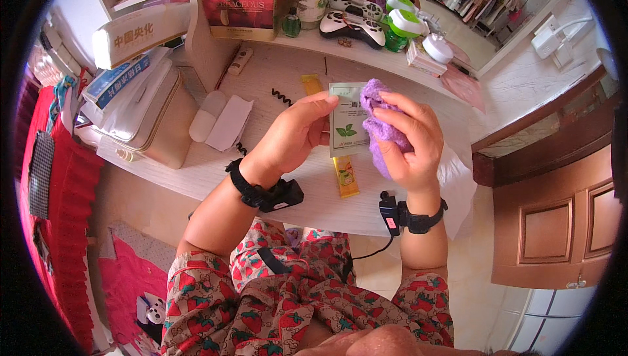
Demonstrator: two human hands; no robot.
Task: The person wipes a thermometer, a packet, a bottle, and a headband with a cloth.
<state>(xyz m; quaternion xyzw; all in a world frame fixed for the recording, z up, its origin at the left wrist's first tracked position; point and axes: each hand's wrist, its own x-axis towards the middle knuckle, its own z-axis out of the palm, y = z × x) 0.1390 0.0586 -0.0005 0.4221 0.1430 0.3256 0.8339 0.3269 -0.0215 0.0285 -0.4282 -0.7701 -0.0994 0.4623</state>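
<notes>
My left hand [304, 128] pinches the left edge of a flat pale-green sachet [347, 120] printed with leaves and writing, its thumb in front. Bunched in my right hand [412, 140] is a fuzzy purple cloth [380, 130], which overlaps the sachet's right side and hides part of it. Both hands are raised over the white wood-grain desk [304, 204]. Beneath the sachet lies a yellow packet [346, 179] with a fruit picture. Another yellow packet [311, 84] shows just beyond my left thumb. Black straps with small devices circle both wrists.
At left stand a beige zip case [157, 120] with boxes on top, a folded white paper [229, 123] and a black coil [281, 97]. Along the back shelf are a red box [240, 10], a game controller [351, 30] and green-lidded jars [405, 25] before a mirror. Clear plastic [454, 179] hangs over the right edge.
</notes>
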